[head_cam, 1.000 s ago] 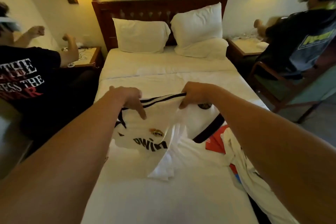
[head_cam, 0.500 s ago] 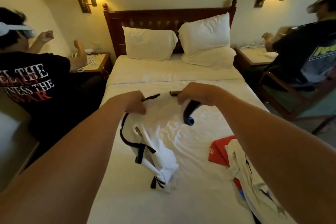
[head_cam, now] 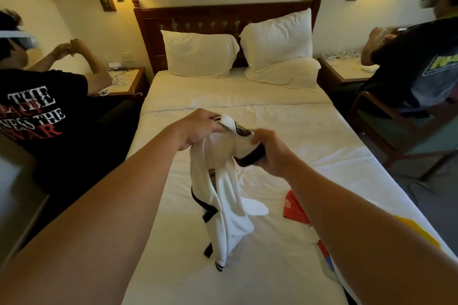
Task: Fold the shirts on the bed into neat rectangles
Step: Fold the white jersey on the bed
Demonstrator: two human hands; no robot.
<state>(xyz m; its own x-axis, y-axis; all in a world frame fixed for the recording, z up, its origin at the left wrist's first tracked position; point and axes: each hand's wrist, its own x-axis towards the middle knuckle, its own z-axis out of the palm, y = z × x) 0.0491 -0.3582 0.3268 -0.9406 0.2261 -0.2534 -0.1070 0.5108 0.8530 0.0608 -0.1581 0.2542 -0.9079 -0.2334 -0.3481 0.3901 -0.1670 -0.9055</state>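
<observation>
I see white shirt [head_cam: 224, 195] lifted over bed [head_cam: 309, 146], bunched, lower end trailing onto sheet at 6 o'clock. My left hand [head_cam: 198, 129] grips its top edge; my right hand [head_cam: 270, 153] grips black collar band at 3 o'clock. Red shirt [head_cam: 293, 208] on bed near right forearm.

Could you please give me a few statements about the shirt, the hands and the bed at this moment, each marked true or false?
1. Both hands, the left hand and the right hand, grip the white shirt with black trim. True.
2. The white shirt lies folded in a neat rectangle. False: it hangs bunched from the hands, its lower end on the white bed sheet.
3. A red garment lies on the sheet beside the right forearm. True.
4. The white pillows are stacked at the foot of the bed. False: they rest by the dark wooden headboard.
</observation>
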